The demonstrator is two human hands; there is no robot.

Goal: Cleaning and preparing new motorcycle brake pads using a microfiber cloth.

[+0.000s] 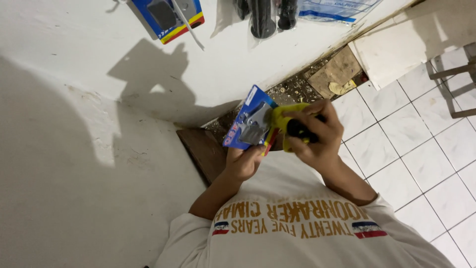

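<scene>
Left hand (244, 163) grips the blue blister card (246, 119) from below; right hand (315, 136) closed around the yellow-black tool handle (290, 126), above floor tiles (411, 134).

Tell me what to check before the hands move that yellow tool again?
1. Left hand grips the blue card from below: ok.
2. Right hand wraps the yellow tool handle: ok.
3. Tool fully free of the card: cannot tell, the hands hide the join.
4. Metal head lies against the card, away from the fingers: ok.
5. Floor beyond the hands has debris where a dropped piece could get lost: not ok.
6. Lighting: hard shadows on the wall, but the hands are lit: ok.
</scene>
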